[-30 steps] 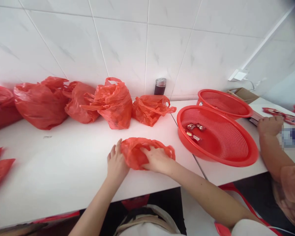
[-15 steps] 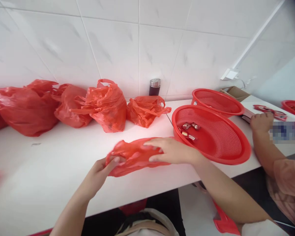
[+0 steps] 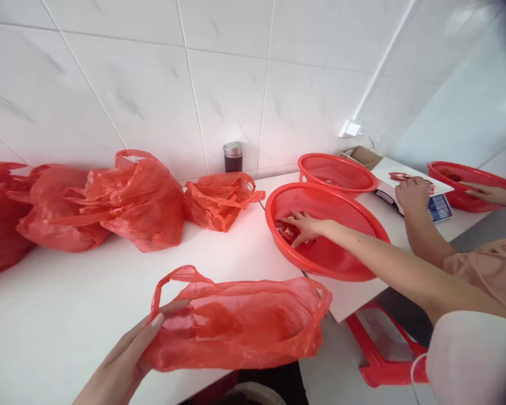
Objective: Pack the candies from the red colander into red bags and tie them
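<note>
Head view: printing on the blue panel [image 3: 441, 208] beside a co-worker's hand [image 3: 413, 194] and on the small red packets [image 3: 287, 232] is too small to read. Left hand [image 3: 129, 349] is clamped on the left edge of the open red plastic bag [image 3: 244, 326], at the near table [image 3: 231, 253] edge. Right hand [image 3: 307, 226] is inside the front basket [image 3: 329, 257], fingers spread over the packets; any grip cannot be confirmed. Right forearm [image 3: 383, 264] crosses the rim. Front basket partly blocks the rear basket [image 3: 341, 167]. A flask [image 3: 233, 159] stands behind a slack bag [image 3: 213, 205].
</note>
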A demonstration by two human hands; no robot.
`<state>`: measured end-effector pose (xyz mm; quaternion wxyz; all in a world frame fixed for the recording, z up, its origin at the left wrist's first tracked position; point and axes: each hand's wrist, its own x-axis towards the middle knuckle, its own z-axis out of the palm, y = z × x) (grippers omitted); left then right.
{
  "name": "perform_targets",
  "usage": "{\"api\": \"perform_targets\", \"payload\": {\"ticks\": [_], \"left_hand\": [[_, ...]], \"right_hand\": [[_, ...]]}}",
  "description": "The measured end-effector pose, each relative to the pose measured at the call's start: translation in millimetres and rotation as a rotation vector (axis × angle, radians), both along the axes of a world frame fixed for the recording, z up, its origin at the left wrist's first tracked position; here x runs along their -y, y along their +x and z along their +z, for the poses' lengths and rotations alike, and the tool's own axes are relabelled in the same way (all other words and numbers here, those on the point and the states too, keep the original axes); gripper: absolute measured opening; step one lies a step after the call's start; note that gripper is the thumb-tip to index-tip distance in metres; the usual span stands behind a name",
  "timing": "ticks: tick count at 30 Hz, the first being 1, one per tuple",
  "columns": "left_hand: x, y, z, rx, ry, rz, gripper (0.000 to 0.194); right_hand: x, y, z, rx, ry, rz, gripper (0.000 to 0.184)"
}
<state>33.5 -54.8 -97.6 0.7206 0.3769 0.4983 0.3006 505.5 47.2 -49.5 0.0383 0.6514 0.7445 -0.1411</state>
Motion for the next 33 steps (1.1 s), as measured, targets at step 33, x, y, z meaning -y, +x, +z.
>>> {"api": "perform_targets", "payload": {"ticks": [33], "left_hand": [[27, 29, 5.4, 0.001, 0.099, 0.316, 0.049]], "right_hand": [[-40, -45, -16.1, -0.199, -0.043, -0.352, 0.038]]}}
